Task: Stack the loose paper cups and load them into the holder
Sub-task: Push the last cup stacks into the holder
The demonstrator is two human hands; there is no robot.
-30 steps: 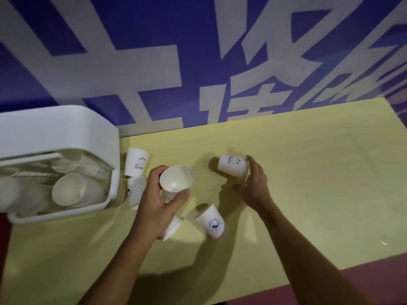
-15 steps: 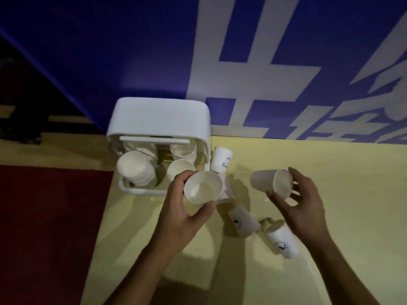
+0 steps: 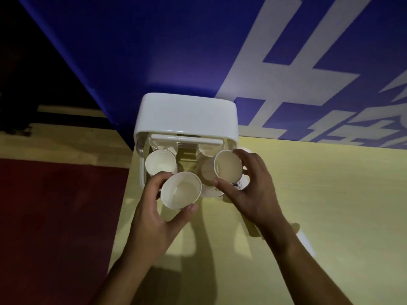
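A white cup holder stands at the table's back left corner, with a stack of cups lying in its left slot. My left hand grips a white paper cup just in front of the holder, its mouth facing me. My right hand holds a second paper cup, tilted with its base toward the holder's right slot. Another loose cup lies partly hidden under my right forearm, and one more peeks out beneath my right fingers.
The yellow table ends at its left edge right by the holder, with red and wooden floor beyond. A blue wall with white lettering rises directly behind the holder.
Both hands moved toward the holder. My right hand carried its cup left to the right slot, and my left hand's cup now sits at the holder's front.
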